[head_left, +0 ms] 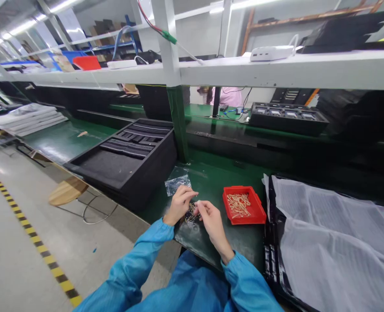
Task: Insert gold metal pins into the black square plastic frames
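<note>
**Left hand:** the left hand, in a blue sleeve, is curled with its fingers closed toward the small brass-and-black parts; whether it grips them is hidden.
**Right hand:** the right hand is bent, its fingertips pinched together just above those parts; what they hold is too small to tell.
**Small parts:** they lie between the hands on the green bench mat, apparently kept there for close handling.
**Plastic bag:** a clear plastic bag lies flat just beyond the left hand, within easy reach.
**Red tray:** a red plastic tray holding tan slender pieces sits beside the right hand, seemingly placed for short reaches.
**Right of bench:** a translucent white sheet covers a black-edged stack.
**Left of bench:** a black foam-lined tray stands open.
**Far bench:** a black tray of small screens sits beyond; a pink-sleeved co-worker stands behind.
</note>
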`<state>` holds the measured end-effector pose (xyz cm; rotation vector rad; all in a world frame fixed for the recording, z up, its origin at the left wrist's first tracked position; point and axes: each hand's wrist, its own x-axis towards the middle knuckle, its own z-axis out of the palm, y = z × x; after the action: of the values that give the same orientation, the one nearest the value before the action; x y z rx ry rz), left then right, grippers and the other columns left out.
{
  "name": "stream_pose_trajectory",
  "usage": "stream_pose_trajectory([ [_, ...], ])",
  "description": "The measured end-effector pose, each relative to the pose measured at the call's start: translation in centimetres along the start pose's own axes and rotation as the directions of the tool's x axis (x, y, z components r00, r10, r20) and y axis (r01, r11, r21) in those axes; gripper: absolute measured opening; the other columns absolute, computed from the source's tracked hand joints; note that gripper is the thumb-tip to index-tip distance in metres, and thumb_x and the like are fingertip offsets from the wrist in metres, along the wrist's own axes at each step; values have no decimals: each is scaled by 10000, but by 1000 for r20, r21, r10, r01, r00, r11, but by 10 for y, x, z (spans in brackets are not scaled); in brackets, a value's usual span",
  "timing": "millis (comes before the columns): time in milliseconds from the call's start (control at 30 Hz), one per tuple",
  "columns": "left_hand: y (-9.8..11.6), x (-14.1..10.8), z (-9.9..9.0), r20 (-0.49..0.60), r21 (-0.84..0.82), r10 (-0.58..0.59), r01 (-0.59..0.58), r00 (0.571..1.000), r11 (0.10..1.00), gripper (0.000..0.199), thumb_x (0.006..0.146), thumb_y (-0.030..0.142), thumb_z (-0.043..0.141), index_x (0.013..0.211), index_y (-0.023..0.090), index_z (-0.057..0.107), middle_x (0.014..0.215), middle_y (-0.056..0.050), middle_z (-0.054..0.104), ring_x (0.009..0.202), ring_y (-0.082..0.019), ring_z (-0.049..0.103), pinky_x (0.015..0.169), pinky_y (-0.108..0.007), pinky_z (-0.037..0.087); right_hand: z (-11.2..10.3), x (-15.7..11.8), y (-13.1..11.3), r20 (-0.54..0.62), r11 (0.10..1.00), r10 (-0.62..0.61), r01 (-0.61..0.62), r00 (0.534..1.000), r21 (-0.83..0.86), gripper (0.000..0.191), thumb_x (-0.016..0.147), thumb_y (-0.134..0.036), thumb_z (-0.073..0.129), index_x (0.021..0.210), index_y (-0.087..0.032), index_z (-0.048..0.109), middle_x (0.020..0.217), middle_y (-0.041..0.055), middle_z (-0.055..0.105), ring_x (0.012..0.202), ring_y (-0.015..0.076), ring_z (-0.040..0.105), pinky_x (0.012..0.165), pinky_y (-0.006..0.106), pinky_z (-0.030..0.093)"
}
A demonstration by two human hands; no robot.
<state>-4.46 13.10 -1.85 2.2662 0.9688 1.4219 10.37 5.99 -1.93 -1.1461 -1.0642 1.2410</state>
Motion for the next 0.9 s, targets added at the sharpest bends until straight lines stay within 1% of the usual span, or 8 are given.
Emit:
stream_pose_trajectory([
  [133, 4, -2, -2, -2, -17, 80, -80, 997, 997, 284, 1037, 175, 512, 1038, 235, 789, 911, -69, 696, 923, -204, 623, 825, -387, 556, -3, 8, 5, 34, 997, 41, -43, 999, 59, 317, 1010, -471, 615, 1008, -158, 667, 872, -4, 678, 703, 113, 643, 649, 273, 561],
  [300, 8, -4, 0, 11, -78, 65, -64, 998, 995, 258, 1024, 180, 548, 1053, 248, 795, 919, -70, 695, 929, -206, 619, 818, -381, 547, -7, 8, 9, 80, 991, 72, -81, 994, 108, 293, 1009, -444, 626, 1033, -156, 667, 917, 6, 688, 739, 121, 660, 681, 288, 579],
  [467, 18, -2, -4, 37, -202, -51, 57, 998, 978, 251, 1009, 215, 572, 1012, 251, 821, 924, -83, 706, 925, -217, 620, 846, -398, 527, -8, 6, 9, 82, 990, 51, -61, 995, 127, 290, 1006, -441, 632, 1023, -154, 668, 907, 3, 688, 734, 120, 661, 683, 290, 580],
  [600, 44, 0, -17, 130, -362, -205, 238, 970, 901, 207, 947, 305, 677, 1065, 235, 832, 1092, -121, 735, 1040, -259, 656, 959, -443, 515, -7, 1, -1, 16, 994, -27, 25, 1000, 110, 302, 992, -451, 639, 915, -161, 674, 786, -17, 674, 688, 118, 645, 671, 277, 558],
  [700, 72, -7, -13, 144, -492, -379, 399, 914, 774, 187, 893, 341, 759, 981, 199, 843, 1149, -135, 732, 1099, -275, 666, 980, -409, 519, -1, -9, -14, -40, 993, -100, 102, 994, 62, 270, 971, -432, 638, 879, -185, 700, 742, -2, 695, 695, 138, 657, 680, 273, 550],
  [767, 88, -14, -2, 85, -581, -529, 473, 845, 662, 154, 893, 320, 774, 867, 176, 824, 1112, -122, 727, 1080, -242, 665, 937, -342, 522, 2, -23, -24, -67, 988, -155, 156, 986, 8, 232, 968, -399, 629, 897, -199, 721, 770, 16, 719, 706, 155, 669, 683, 283, 549],
  [833, 97, -17, 8, 28, -692, -656, 488, 755, 533, 201, 914, 352, 758, 832, 171, 792, 1114, -103, 713, 1029, -204, 667, 874, -295, 526, 0, -43, -35, -93, 973, -226, 222, 970, -60, 182, 955, -351, 637, 888, -213, 736, 797, 29, 730, 719, 167, 668, 691, 298, 540],
  [900, 97, -11, 9, 21, -800, -731, 451, 682, 397, 299, 928, 468, 723, 871, 180, 777, 1142, -97, 705, 1014, -199, 676, 871, -311, 539, -13, -66, -43, -106, 945, -316, 303, 943, -121, 116, 911, -299, 678, 850, -233, 750, 803, 33, 733, 746, 182, 666, 725, 320, 533],
])
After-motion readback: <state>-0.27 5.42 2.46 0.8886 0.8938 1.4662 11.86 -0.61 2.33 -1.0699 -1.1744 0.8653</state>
